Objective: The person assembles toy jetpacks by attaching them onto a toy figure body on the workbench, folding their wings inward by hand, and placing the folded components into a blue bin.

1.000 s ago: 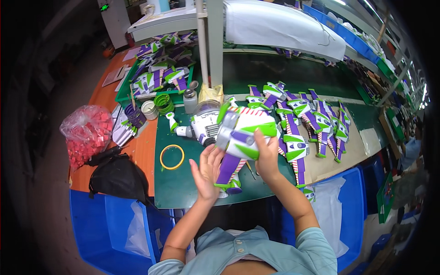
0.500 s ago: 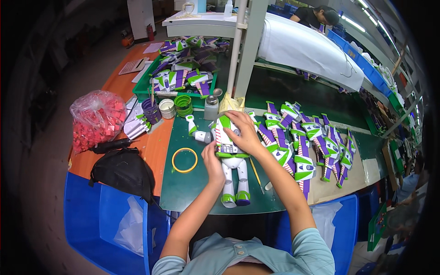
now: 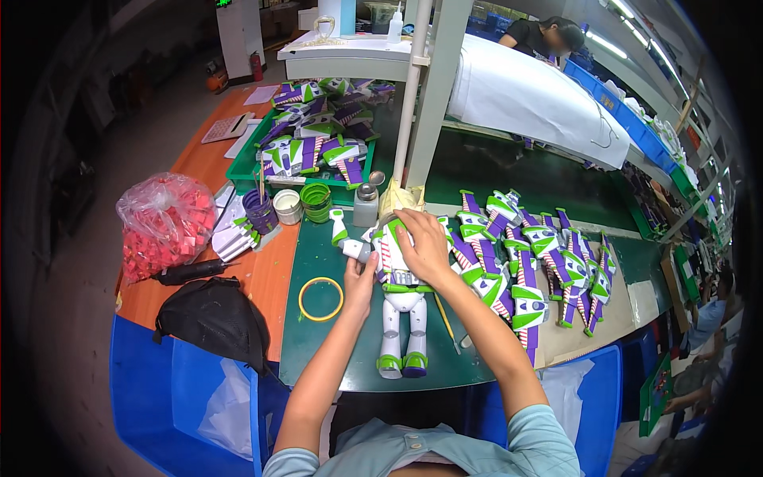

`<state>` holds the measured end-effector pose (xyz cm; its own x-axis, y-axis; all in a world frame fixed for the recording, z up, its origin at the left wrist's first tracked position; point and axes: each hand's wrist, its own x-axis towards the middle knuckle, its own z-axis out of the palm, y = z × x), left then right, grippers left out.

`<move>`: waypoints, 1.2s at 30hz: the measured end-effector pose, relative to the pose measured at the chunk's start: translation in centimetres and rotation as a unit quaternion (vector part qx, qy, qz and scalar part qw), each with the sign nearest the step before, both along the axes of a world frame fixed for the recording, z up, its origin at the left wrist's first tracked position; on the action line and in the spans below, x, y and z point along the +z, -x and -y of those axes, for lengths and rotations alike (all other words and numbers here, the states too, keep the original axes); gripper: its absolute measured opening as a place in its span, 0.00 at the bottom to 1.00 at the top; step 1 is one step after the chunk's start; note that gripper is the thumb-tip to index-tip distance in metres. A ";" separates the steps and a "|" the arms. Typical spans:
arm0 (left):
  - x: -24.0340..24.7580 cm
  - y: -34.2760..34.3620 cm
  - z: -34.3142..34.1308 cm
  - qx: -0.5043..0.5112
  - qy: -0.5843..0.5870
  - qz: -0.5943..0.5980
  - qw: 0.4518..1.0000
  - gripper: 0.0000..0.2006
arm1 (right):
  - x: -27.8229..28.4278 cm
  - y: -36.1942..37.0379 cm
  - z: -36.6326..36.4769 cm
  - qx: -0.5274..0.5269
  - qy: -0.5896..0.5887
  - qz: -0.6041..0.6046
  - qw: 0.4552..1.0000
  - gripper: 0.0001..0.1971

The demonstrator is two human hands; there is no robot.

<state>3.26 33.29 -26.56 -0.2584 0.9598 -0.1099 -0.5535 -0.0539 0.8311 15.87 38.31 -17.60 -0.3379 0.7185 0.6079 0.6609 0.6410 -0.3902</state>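
A white, green and purple toy space figure [image 3: 404, 302] lies on the green table in front of me, its feet toward me. My left hand [image 3: 360, 285] is at the figure's left-side arm [image 3: 358, 250], fingers and thumb closed about the upper arm beside the torso. Spread over the upper torso [image 3: 393, 258], my right hand [image 3: 424, 246] presses and grips it from the right. The figure's head is hidden behind the hand and a yellowish wrap. A yellow-handled brush [image 3: 443, 316] lies right of the legs, and a yellow ring [image 3: 320, 300] lies to the left.
Winged toy packs [image 3: 528, 262] lie in rows at the right; more fill a green crate [image 3: 238, 167]. Paint pots [image 3: 316, 203], a metal-topped bottle [image 3: 366, 208], a bag of red pieces [image 3: 167, 226] and a black pouch [image 3: 213, 318] stand around. Blue bins [image 3: 175, 397] flank me.
My left hand has shifted from the figure's waist up to its arm. The right hand stays on the torso. The view has tilted slightly.
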 end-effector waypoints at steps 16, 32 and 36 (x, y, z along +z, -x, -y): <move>-0.5 -0.7 -0.1 0.070 0.001 -0.031 0.997 0.20 | 0.6 -0.3 -0.4 0.001 0.017 -0.011 1.000 0.13; 5.0 -1.7 -0.8 0.129 -0.348 -0.491 0.788 0.19 | -0.5 -0.4 -1.0 0.006 -0.020 -0.054 0.998 0.13; 4.5 -4.6 -0.8 0.179 -0.322 -0.457 0.809 0.15 | -1.7 -2.6 -3.0 0.101 0.071 -0.206 0.971 0.14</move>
